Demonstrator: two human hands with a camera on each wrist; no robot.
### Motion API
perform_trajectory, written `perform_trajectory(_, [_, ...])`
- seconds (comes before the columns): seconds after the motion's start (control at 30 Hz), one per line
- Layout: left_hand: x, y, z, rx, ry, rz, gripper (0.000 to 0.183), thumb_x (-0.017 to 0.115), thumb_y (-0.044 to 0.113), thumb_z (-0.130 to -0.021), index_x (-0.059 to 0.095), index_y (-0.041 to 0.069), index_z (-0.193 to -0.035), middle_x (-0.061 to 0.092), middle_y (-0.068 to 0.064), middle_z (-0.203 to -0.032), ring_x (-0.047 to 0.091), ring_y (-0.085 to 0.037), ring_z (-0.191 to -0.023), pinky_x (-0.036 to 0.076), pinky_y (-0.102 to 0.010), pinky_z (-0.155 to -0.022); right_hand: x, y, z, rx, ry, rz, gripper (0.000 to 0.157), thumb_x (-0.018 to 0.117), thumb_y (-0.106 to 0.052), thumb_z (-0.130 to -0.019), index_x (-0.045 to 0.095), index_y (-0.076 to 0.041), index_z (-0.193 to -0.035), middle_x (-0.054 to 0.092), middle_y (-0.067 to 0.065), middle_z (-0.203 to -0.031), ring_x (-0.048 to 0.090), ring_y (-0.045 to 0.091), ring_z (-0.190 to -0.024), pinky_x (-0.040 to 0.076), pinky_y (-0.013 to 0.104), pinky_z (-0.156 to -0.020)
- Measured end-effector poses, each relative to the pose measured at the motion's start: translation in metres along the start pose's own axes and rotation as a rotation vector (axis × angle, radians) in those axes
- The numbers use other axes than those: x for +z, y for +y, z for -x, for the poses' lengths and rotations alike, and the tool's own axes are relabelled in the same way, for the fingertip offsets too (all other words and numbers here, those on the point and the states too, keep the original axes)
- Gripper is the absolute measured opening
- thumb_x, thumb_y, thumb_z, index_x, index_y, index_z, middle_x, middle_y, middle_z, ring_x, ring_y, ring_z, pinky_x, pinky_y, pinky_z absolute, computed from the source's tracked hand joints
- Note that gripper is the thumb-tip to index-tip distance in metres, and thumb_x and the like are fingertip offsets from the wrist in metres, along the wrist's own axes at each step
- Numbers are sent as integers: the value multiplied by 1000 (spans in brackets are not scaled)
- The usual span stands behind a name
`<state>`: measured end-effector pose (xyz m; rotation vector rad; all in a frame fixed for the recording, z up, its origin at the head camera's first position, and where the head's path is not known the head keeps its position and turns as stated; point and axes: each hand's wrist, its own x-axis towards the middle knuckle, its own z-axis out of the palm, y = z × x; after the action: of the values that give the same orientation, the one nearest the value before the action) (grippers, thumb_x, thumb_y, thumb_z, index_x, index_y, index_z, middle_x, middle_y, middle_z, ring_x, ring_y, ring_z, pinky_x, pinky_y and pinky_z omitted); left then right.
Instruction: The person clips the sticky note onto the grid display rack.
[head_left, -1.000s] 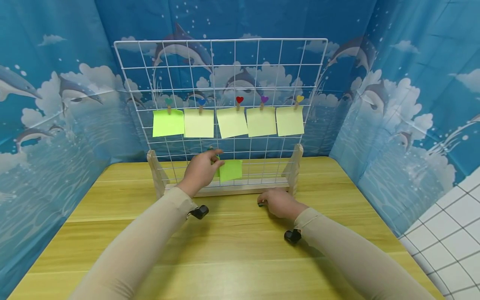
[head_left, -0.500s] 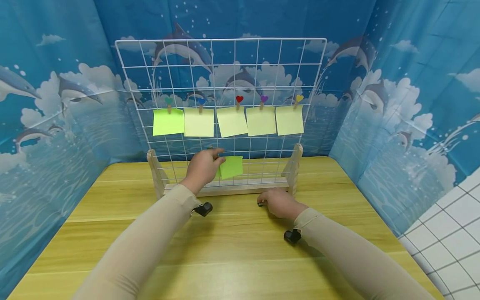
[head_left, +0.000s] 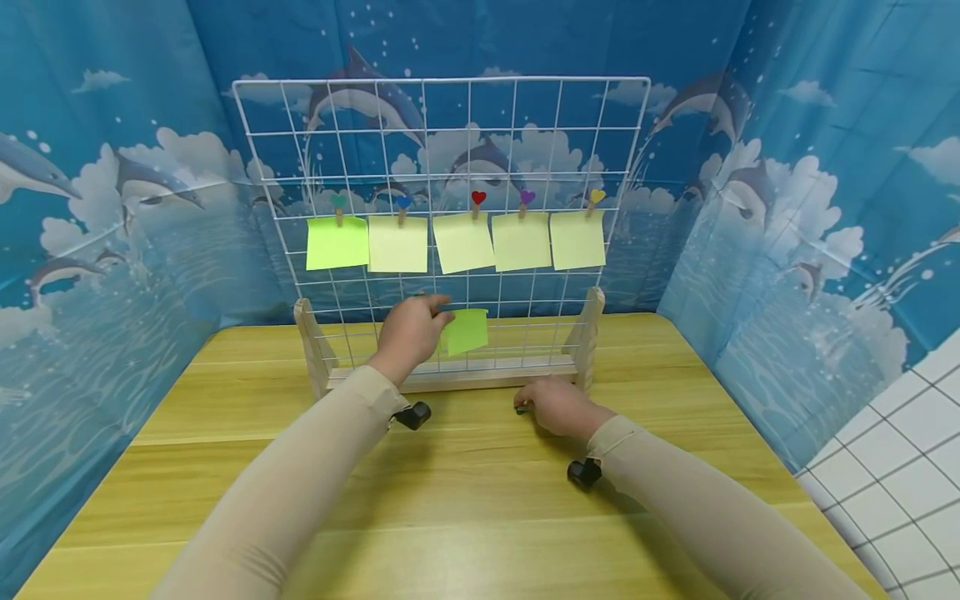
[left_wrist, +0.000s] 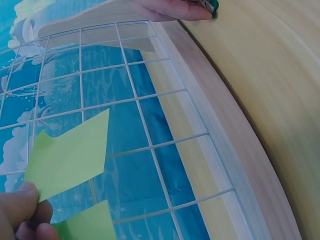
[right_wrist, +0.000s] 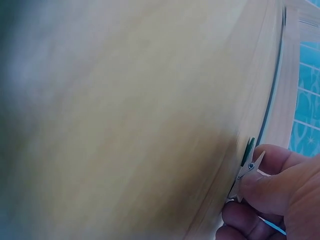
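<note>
A light green sticky note is pinched at its edge by my left hand, in front of the lower middle of a white wire grid. In the left wrist view, the thumb and fingers hold that note's near corner. A second green note shows just below, partly hidden by the fingers. Low by the table, my right hand pinches a small wooden clothespin with a green part at one end. The right wrist view shows its spring and spread legs between thumb and fingers.
Several sticky notes, such as a bright green note and a pale yellow note, hang in a row from heart-topped clothespins. Wooden feet hold the grid on the wooden table. A dolphin-print curtain stands behind and beside it.
My left hand has shifted slightly right and up with the sticky note, which now sits a little higher against the grid. The right hand with the clothespin has stayed in place.
</note>
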<state>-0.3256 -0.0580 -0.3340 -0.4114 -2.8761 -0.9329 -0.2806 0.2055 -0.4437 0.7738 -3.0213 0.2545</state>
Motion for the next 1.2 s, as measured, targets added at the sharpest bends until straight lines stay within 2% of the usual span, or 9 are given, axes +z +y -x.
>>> perform_trajectory(0.17, [0,2,0,-3,7,9,42,57,36,-110,61,25,-150,73,-4,-133,49,-16,-54,45,-35,-60,0,1,0,-9,2,-2,27,64,3,-99,82,-14,-110,80,1,-110,76,24,-106,61,43,-96])
perform_trajectory(0.27, [0,3,-1,-10,10,9,41,57,36,-110,62,26,-149,77,-4,-120,42,-15,-47,43,-34,-56,-1,2,-1,-21,4,6,26,65,2,-99,83,-14,-109,81,1,-110,76,24,-105,61,43,-95])
perform_trajectory(0.4, [0,3,-2,-30,8,14,39,57,37,-110,64,26,-147,76,-4,-92,36,-14,-43,40,-31,-51,0,3,-1,-48,4,15,23,67,0,-99,83,-14,-110,81,2,-110,76,24,-104,61,42,-94])
perform_trajectory(0.53, [0,4,-2,-47,2,17,38,57,38,-110,65,27,-146,74,-6,-81,36,-13,-43,38,-30,-49,0,5,-2,-91,9,35,20,70,-3,-99,83,-12,-111,81,3,-109,77,22,-102,62,40,-91])
perform_trajectory(0.6, [0,4,-3,-49,5,13,38,57,37,-110,66,26,-145,75,-6,-85,36,-13,-43,37,-30,-48,0,5,-2,-100,9,39,20,71,-3,-98,83,-12,-111,81,3,-108,77,22,-101,63,40,-90])
perform_trajectory(0.7, [0,5,-3,-52,10,8,38,58,37,-110,66,26,-144,79,-3,-103,37,-13,-43,38,-30,-48,-3,5,-1,-95,6,32,19,72,-2,-97,83,-12,-110,81,3,-108,77,21,-100,63,39,-90])
perform_trajectory(0.83, [0,6,-4,-56,16,8,37,58,38,-109,67,26,-144,76,-1,-128,38,-13,-43,40,-30,-50,-5,3,-1,-89,-5,36,18,72,-2,-97,82,-12,-109,80,3,-107,77,21,-100,62,40,-90])
perform_trajectory(1.2, [0,6,-5,-68,17,26,35,59,36,-109,69,25,-141,76,-2,-128,38,-13,-44,40,-30,-48,-6,3,1,-66,-48,14,18,66,-4,-101,78,-10,-113,79,4,-111,75,21,-102,61,42,-94])
